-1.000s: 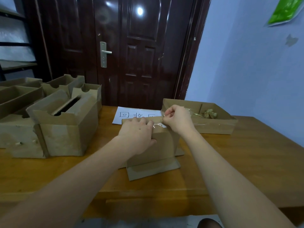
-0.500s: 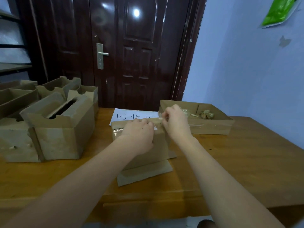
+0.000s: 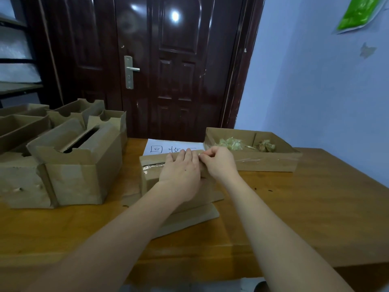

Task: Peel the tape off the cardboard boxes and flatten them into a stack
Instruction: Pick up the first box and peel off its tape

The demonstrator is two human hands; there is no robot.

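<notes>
A small cardboard box point(image 3: 151, 175) stands on the wooden worktop point(image 3: 315, 207) directly in front of the person, its lower flaps splayed out flat toward the near edge. Clear tape point(image 3: 147, 168) glints along its upper left front, just left of the hands. The left hand point(image 3: 181, 175) lies on the top and front of this box, fingers straight and close together, pressing the cardboard down. The right hand point(image 3: 220, 163) sits just beside it at the box's top right corner, touching the left fingertips; its thumb and forefinger are pressed together in a pinching grip at the box's top edge, though whether a tape end is caught between them is too small to tell.

Just behind the box lies a white sheet of paper point(image 3: 166, 147) with handwritten characters. To the right, close behind the right hand, a shallow cardboard tray point(image 3: 263, 163) holds crumpled wads of peeled tape point(image 3: 231, 143). At the left of the worktop, a cluster of open cardboard boxes point(image 3: 80, 165) stands well apart from the hands. A dark wooden door point(image 3: 179, 70) rises beyond.
</notes>
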